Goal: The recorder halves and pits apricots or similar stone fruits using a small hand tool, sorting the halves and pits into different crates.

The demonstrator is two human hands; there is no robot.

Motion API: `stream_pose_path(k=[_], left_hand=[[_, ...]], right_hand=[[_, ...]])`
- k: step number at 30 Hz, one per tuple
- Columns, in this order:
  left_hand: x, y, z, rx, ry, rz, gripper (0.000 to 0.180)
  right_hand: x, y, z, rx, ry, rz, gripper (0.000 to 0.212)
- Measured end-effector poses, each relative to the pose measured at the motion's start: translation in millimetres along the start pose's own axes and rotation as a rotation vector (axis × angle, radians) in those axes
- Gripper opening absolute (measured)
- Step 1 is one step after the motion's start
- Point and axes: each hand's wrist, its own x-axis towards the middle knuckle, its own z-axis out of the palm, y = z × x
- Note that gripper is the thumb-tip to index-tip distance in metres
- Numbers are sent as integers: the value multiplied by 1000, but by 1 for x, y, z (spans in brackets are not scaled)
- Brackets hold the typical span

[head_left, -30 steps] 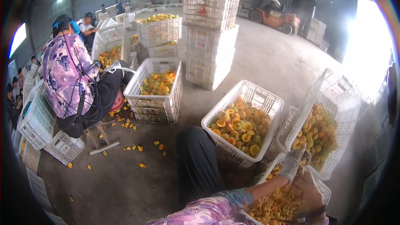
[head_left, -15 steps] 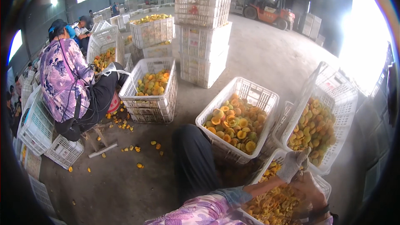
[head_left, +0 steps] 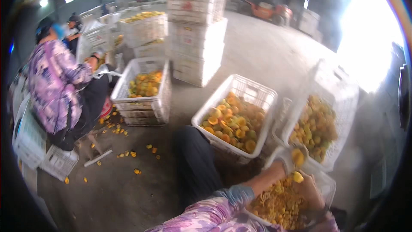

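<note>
My left hand [head_left: 284, 163], in a pale glove, is closed around a yellow-orange peach half [head_left: 298, 157]. Just below it my bare right hand [head_left: 310, 190] has its fingers curled, with a small yellow fruit piece [head_left: 297, 177] at the fingertips. Blur hides whether the right hand also grips a tool. Both hands are above a white crate [head_left: 328, 187] that holds a heap of orange fruit scraps [head_left: 277, 204]. Beyond my hands, cut peaches [head_left: 314, 124] fill part of a tilted white crate [head_left: 343, 103].
Another white crate [head_left: 268, 99] of peach halves stands before my knee [head_left: 193, 159]. Further left are a filled crate [head_left: 148, 118], a tall crate stack [head_left: 199, 30] and a seated co-worker [head_left: 56, 81]. Fruit bits [head_left: 128, 153] litter the floor. An orange forklift [head_left: 268, 12] is far back.
The whole view has shifted, so the crates appear further left. My left hand has turned, and a peach half now shows in it. A yellow piece now shows by my right fingers.
</note>
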Motion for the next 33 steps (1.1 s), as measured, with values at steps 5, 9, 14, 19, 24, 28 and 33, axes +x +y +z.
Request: stream_pose_path(k=[5, 9, 14, 19, 24, 28, 33], left_hand=[[42, -39, -102, 1219, 106, 66, 52], [53, -81, -167, 3518, -1884, 894, 70], [63, -64, -105, 3544, -1415, 1497, 46], [67, -42, -66, 3528, -1288, 1839, 34], [59, -45, -45, 3421, -1312, 2109, 32], [44, -58, -21, 3643, -831, 2181, 37], [34, -24, -13, 3739, -576, 2568, 45]], right_hand=[[-63, 154, 61, -145, -612, -226, 39], [9, 169, 50, 211, -32, 69, 14], [120, 163, 0, 71, 375, 344, 22], [205, 201, 44, -155, 644, 244, 12], [236, 208, 65, -108, 510, 431, 15], [226, 207, 48, -90, 551, 419, 13], [165, 69, -3, 213, 538, 168, 30]])
